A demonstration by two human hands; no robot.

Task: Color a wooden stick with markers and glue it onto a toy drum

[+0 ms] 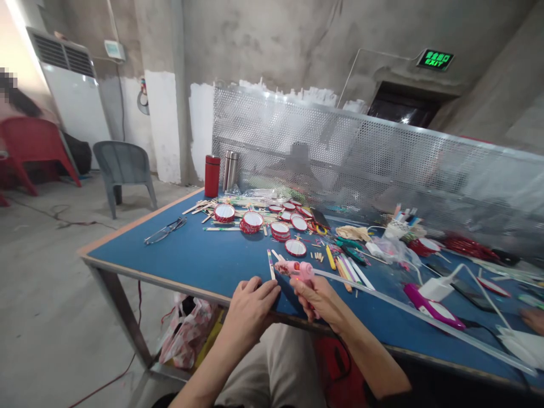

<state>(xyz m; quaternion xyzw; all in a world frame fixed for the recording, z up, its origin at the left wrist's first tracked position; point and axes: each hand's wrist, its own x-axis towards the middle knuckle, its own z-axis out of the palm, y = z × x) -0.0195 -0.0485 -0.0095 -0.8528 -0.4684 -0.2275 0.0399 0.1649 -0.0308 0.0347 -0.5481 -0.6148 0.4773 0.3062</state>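
Note:
My right hand [317, 300] is wrapped round the handle of a pink hot glue gun [300, 268], its nozzle pointing left. A long translucent glue stick [395, 306] runs out of the gun's back toward the lower right. At the table's front edge, the fingers of my left hand [255, 300] are closed on the near end of a craft stick [271, 263] with coloured marks. The nozzle is close to this stick; I cannot tell whether they touch. Just beyond lie a round white disc with a red rim [296, 247] and stacks of similar discs [252, 221].
Loose craft sticks [204, 205], glasses [165, 230], a red flask [212, 176] and a steel flask [230, 170] are on the blue table [170, 266]. Coloured sticks [348, 272], a purple power strip [433, 309] and cables lie right. Another person's hand [533, 320] shows at the right edge.

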